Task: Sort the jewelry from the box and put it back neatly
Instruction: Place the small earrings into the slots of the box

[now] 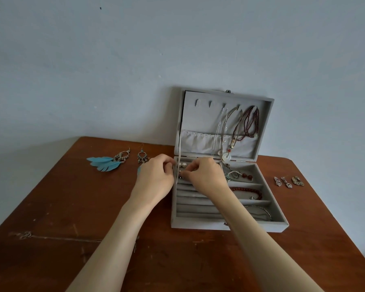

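Brown bench: jewelry box open at far edge, lid upright; both hands pinching a small earring over ring rolls.

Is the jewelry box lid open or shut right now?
Open. The jewelry box has its lid standing upright against the wall, necklaces hanging inside it, and the ring rolls and side compartments exposed.

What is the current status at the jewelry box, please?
Left hand and right hand both pinching a small earring over the ring rolls of the open jewelry box. Feather earrings wait on table. Nothing blocking.
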{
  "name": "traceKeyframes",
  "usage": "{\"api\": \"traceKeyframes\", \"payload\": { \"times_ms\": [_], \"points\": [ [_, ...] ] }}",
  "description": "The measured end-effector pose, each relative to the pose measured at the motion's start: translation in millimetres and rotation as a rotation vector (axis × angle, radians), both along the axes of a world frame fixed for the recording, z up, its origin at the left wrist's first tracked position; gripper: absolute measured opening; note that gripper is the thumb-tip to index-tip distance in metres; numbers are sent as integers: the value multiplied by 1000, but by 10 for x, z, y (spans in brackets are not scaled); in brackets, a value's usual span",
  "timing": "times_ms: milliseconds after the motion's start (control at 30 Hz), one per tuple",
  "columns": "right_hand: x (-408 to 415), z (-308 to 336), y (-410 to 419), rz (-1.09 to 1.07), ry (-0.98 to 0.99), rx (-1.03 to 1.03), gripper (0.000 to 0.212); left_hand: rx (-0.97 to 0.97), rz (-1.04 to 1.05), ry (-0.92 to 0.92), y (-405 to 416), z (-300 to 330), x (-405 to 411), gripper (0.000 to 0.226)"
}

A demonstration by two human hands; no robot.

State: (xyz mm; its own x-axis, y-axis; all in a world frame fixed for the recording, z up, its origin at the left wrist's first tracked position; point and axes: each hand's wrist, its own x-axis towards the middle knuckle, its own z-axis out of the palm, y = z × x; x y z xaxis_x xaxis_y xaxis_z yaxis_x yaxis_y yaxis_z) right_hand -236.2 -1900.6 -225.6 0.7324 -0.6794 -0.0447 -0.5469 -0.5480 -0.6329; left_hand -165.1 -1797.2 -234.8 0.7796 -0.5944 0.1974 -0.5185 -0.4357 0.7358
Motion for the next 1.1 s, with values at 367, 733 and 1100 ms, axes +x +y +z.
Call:
{"api": "traceKeyframes", "payload": {
  "times_ms": [367,733,1100],
  "points": [
    [-384,134,-116,-8,-334,76,13,-153,31,-252,0,150,-97,22],
    [-1540,39,-1030,-303,-302,-138,15,-65,-396,-255,-707,215,-895,21],
    [-1685,-325,-1447,-290,-84,-394,28,231,-379,-388,-1729,84,-1220,27]
  ]
}}
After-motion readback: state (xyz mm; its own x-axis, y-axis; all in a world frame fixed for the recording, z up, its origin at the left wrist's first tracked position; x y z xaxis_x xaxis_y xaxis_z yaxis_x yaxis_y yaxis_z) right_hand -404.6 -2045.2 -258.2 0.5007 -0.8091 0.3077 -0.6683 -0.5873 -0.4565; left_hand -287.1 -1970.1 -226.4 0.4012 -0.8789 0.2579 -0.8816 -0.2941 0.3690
